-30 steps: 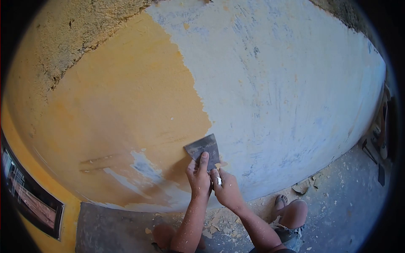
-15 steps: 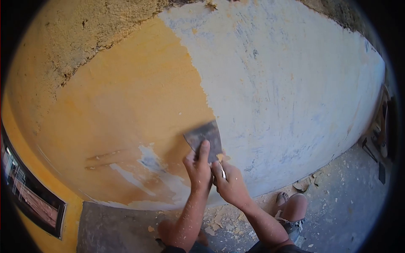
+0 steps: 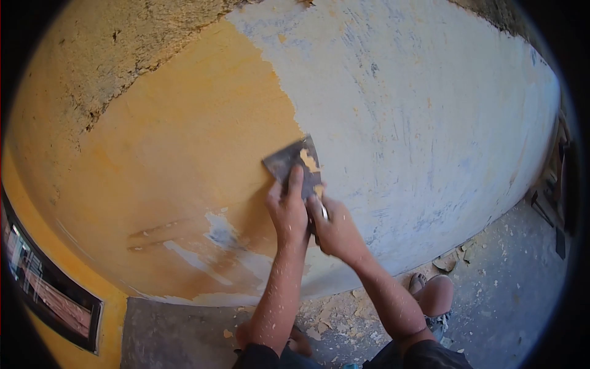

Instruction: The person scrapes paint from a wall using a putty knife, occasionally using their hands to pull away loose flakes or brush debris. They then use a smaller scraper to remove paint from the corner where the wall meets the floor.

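A wide paint scraper [image 3: 286, 161] meets the wall at the ragged edge between the yellow paint [image 3: 184, 129] and the pale stripped surface [image 3: 430, 141]. My right hand [image 3: 338, 232] is wrapped around its handle, most of which is hidden by the fingers. My left hand [image 3: 287, 212] grips the blade, thumb pressed flat on its face and fingers behind. A loose yellow paint flake [image 3: 308, 160] lies on the blade, and another bit sits close to the right thumb. Paint specks dot both forearms.
Paint chips [image 3: 332, 317] litter the grey floor [image 3: 504, 277] below the wall. A dark-framed window [image 3: 92, 329] is at lower left. Rough, crumbling plaster [image 3: 123, 43] runs along the top. Dark tools [image 3: 559, 243] lie at the far right. My knee [image 3: 437, 294] shows at lower right.
Both hands and the scraper have moved up the wall along the yellow paint's edge. A larger paint flake now rests on the blade, and the edge has been stripped higher.
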Demonstrator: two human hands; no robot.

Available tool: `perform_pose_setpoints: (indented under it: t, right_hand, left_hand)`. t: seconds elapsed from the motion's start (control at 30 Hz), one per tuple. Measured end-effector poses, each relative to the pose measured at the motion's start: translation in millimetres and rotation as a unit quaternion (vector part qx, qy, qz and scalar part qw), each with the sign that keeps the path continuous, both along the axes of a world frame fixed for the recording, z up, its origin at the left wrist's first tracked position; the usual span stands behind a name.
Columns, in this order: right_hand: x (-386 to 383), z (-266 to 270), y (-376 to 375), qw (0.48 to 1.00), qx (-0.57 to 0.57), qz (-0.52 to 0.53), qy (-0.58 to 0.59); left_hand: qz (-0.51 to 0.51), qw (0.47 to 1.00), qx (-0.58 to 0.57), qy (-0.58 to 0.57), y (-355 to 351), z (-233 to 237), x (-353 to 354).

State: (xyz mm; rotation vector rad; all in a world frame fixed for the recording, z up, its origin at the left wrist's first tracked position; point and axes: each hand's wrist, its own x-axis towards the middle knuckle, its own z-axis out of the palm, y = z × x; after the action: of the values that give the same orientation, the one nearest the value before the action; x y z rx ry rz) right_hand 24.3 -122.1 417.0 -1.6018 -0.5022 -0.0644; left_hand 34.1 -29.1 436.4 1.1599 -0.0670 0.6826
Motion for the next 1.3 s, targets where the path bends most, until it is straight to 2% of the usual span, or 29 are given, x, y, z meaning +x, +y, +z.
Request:
perform_pose_setpoints:
  t: [0.07,0.13,0.23,0.27,0.3,0.33,0.37,0.4,0.43,0.47,0.57,0.7,0.77,0.8,0.93,1.03,1.1,1.13,1.2,1.27,1.3]
  right_hand:
    - [12,27,1,0.999,-0.019,0.026,0.033]
    - [21,45,5,0.988,0.028,0.021,-0.152]
    - [8,78,4,0.985,0.028,0.008,-0.169]
    - [31,49,16,0.852,0.019,-0.145,-0.502]
    - [11,47,8,0.923,0.031,-0.092,-0.373]
    - [-15,40,-1,0.97,0.043,-0.036,-0.236]
    - [-26,19,-5,0.986,0.005,-0.03,-0.162]
    - [-35,-4,-5,0.98,0.032,-0.05,-0.188]
    - [-40,-27,-6,0.99,0.014,-0.038,-0.134]
    - [-45,-44,-6,0.994,0.001,-0.035,-0.104]
    - [-39,-88,3,0.998,-0.022,-0.035,-0.056]
    - [-25,-91,14,0.997,-0.033,-0.047,-0.06]
    - [-24,-66,12,0.999,-0.019,-0.004,0.042]
    - [-19,-56,13,0.999,-0.02,-0.003,0.039]
    - [7,-7,17,0.996,0.073,0.055,0.0]
    - [5,65,15,0.997,0.064,0.043,-0.016]
    - [4,99,13,0.989,0.095,0.096,0.065]
    - [-1,102,12,0.989,0.093,0.096,0.062]
    - [-9,107,10,0.995,0.071,0.071,-0.019]
    - [-22,67,9,0.992,0.038,0.007,-0.124]
    - [-32,41,6,0.991,0.048,0.0,-0.125]
  left_hand:
    - [-0.001,0.999,0.003,-0.047,-1,33,4]
    - [0.0,0.997,0.008,-0.075,0,69,5]
    - [-0.005,0.995,0.032,-0.093,3,89,-7]
    - [-0.009,0.993,0.049,-0.107,3,92,-10]
    - [-0.003,0.995,0.049,-0.083,1,82,-19]
    - [0.002,0.997,0.05,-0.062,-3,64,-32]
    - [0.024,0.998,0.042,-0.051,-6,40,-36]
    - [0.024,0.999,-0.004,-0.026,-9,13,-38]
    - [0.062,0.998,0.026,-0.02,-3,-21,-34]
    - [0.036,0.999,0.017,0.018,1,-44,-39]
    - [0.017,0.998,-0.026,0.058,3,-82,-34]
    - [0.016,0.997,-0.03,0.071,7,-74,-25]
    - [0.015,0.998,-0.018,0.05,9,-63,-19]
    - [0.016,0.999,-0.019,0.047,11,-54,-15]
    - [0.037,0.999,0.03,-0.009,14,13,-1]
    - [0.035,0.998,0.036,-0.042,15,75,3]
    - [0.004,0.992,0.063,-0.105,18,106,3]
    - [0.004,0.992,0.062,-0.107,16,111,-3]
    - [0.023,0.993,0.055,-0.103,12,119,-13]
    - [0.058,0.989,0.078,-0.112,11,83,-24]
    - [0.097,0.984,0.088,-0.119,8,56,-29]
